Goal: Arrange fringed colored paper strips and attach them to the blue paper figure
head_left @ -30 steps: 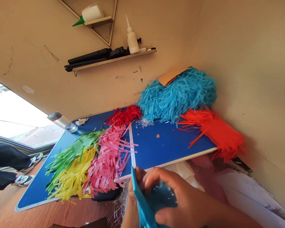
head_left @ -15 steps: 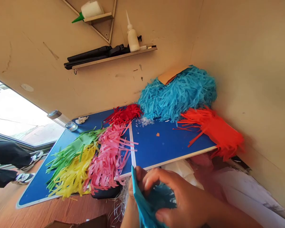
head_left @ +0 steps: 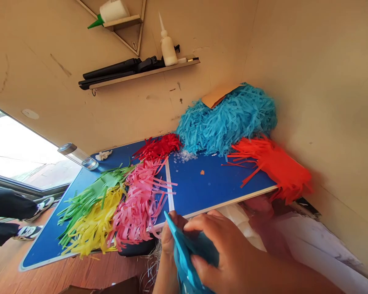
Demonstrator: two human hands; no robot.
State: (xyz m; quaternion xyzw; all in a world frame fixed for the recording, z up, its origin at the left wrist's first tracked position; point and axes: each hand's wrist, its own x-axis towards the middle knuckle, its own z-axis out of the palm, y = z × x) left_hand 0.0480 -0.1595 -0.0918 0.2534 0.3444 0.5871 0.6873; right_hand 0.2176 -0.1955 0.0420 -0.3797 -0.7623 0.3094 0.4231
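Blue tissue paper (head_left: pixel 187 261) is held between my hands at the lower middle, just off the table's front edge. My left hand (head_left: pixel 168 241) grips its upper left edge from behind, with most of its fingers hidden by the paper. My right hand (head_left: pixel 223 245) curls over the other side, thumb and fingers closed on the sheet. Beyond my hands lie bundles of cut paper fringe: pink fringe (head_left: pixel 138 200), yellow fringe (head_left: pixel 93 222), green fringe (head_left: pixel 101 188), dark red fringe (head_left: pixel 159 146) and orange-red fringe (head_left: pixel 279 167). A large blue fringe pile (head_left: pixel 230 118) sits at the back.
The blue table (head_left: pixel 202 196) stands against the wall. A glass jar (head_left: pixel 79 157) lies tilted at its left. A glue bottle (head_left: pixel 168 49) stands on the wall shelf (head_left: pixel 147 73). Another person's legs (head_left: pixel 12 204) show at far left. Orange card (head_left: pixel 219 96) rests on the blue pile.
My right thumb has moved up and closer to the fold of the blue tissue paper, and the gap inside my right hand is smaller. The view has shifted slightly.
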